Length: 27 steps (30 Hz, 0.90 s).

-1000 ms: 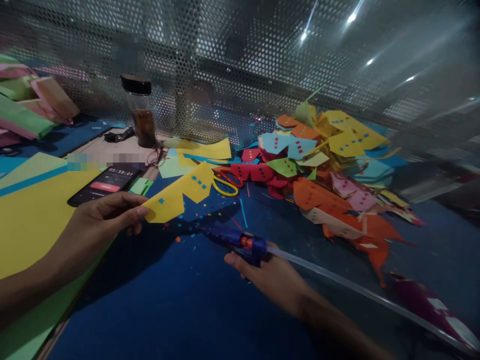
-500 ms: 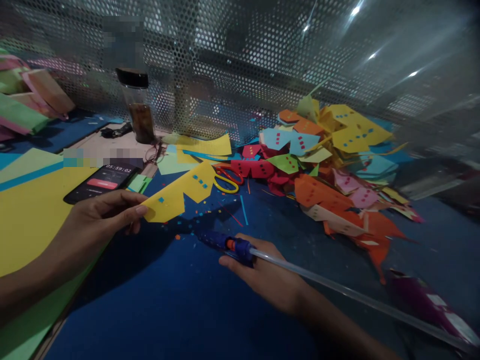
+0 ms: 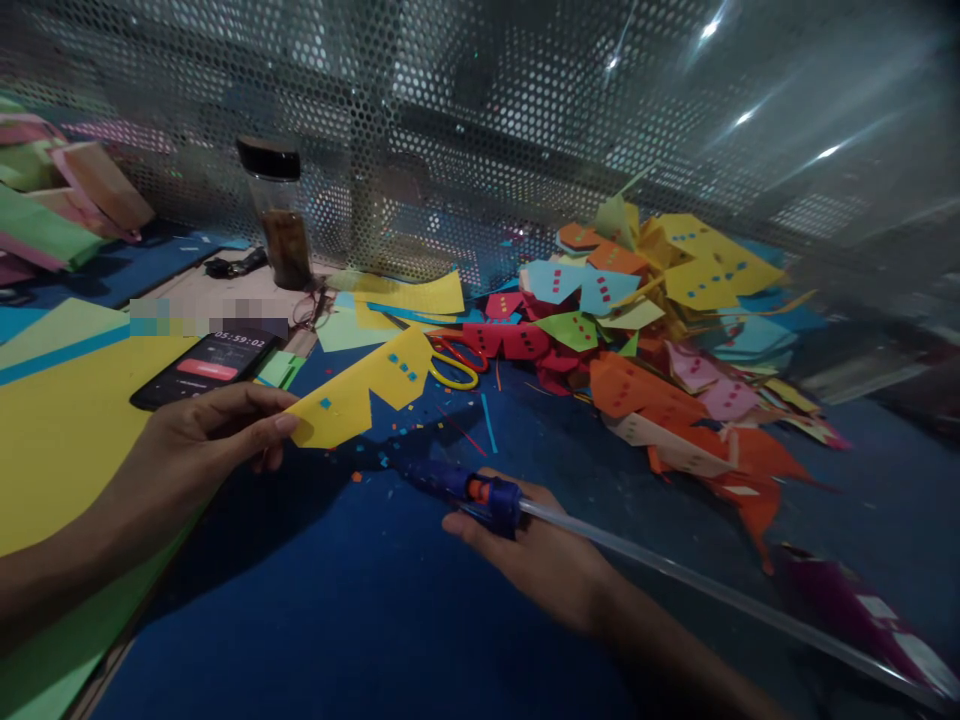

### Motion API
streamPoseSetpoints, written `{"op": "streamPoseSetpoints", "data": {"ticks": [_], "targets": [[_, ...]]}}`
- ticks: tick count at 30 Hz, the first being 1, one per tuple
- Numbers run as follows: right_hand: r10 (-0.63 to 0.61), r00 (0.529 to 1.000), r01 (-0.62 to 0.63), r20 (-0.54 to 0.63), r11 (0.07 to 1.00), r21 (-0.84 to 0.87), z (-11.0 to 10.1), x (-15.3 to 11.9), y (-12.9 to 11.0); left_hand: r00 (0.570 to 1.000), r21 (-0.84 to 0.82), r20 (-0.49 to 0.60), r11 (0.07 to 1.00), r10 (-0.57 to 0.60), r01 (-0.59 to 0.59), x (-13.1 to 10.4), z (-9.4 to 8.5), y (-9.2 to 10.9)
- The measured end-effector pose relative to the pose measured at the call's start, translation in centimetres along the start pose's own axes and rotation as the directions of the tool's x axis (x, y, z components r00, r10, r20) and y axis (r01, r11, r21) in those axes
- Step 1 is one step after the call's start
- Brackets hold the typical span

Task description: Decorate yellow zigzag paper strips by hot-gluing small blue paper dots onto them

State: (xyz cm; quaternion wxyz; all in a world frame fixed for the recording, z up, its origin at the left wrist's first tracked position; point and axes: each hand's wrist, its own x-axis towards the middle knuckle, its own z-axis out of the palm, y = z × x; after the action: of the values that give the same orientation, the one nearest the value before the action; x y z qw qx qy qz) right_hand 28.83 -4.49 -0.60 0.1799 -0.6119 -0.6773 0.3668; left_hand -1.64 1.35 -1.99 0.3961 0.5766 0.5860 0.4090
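My left hand [image 3: 225,430] pinches the left end of a yellow paper cutout [image 3: 337,402] between thumb and fingers. Small blue squares lie on the cutout, one on its left half and several on its right. My right hand [image 3: 551,560] is wrapped round a blue glue gun [image 3: 457,485], and a long clear glue stick [image 3: 675,570] sticks out of its back end. The gun's tip points left, close to tiny blue paper bits [image 3: 385,460] on the blue table surface, below the cutout and apart from it. Fingers behind the gun are partly hidden.
Scissors [image 3: 454,375] with red and yellow handles lie beyond the cutout. A heap of coloured paper cutouts [image 3: 645,380] covers the back right. At left are a phone [image 3: 206,368], a black-lidded bottle [image 3: 281,225] and yellow sheets [image 3: 67,450]. Perforated metal [image 3: 450,130] rises behind.
The glue gun has shifted slightly to the right in my right hand's grip. My left hand still holds the yellow cutout in nearly the same place.
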Motion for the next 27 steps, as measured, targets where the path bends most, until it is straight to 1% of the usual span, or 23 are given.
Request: {"op": "streamPoseSetpoints", "data": {"ticks": [3,5,7,11,15,20,27], "targets": [[0.030,0.999,-0.029,-0.013,0.996,0.081,0.1,-0.3,0.0,1.000,-0.028,-0.001,1.000,-0.012,0.012,0.0,0.1,0.3],[0.052,0.999,-0.053,0.011,0.988,0.146,0.2,-0.5,-0.2,1.000,-0.027,0.002,0.999,-0.021,0.021,-0.1,0.2,0.4],[0.054,0.998,-0.058,0.028,0.983,0.176,0.2,-0.6,-0.5,1.000,-0.028,0.009,0.999,-0.019,0.020,-0.1,0.3,0.3],[-0.044,0.999,0.047,-0.025,0.989,0.138,-0.2,-0.5,-1.6,0.999,-0.102,0.031,0.994,-0.026,0.029,0.1,0.4,-0.2],[-0.145,0.989,0.149,-0.041,0.984,0.101,-0.4,-0.1,-2.9,0.999,-0.153,0.049,0.988,-0.005,0.013,0.2,0.5,-0.6],[-0.160,0.984,0.165,-0.081,0.985,0.058,0.0,0.1,-3.5,0.996,-0.205,0.089,0.979,0.022,-0.003,0.2,0.6,-0.3],[-0.215,0.974,0.216,-0.071,0.976,0.006,0.8,0.2,-2.9,0.993,-0.188,0.122,0.982,-0.001,0.024,0.0,0.6,-0.6]]}}
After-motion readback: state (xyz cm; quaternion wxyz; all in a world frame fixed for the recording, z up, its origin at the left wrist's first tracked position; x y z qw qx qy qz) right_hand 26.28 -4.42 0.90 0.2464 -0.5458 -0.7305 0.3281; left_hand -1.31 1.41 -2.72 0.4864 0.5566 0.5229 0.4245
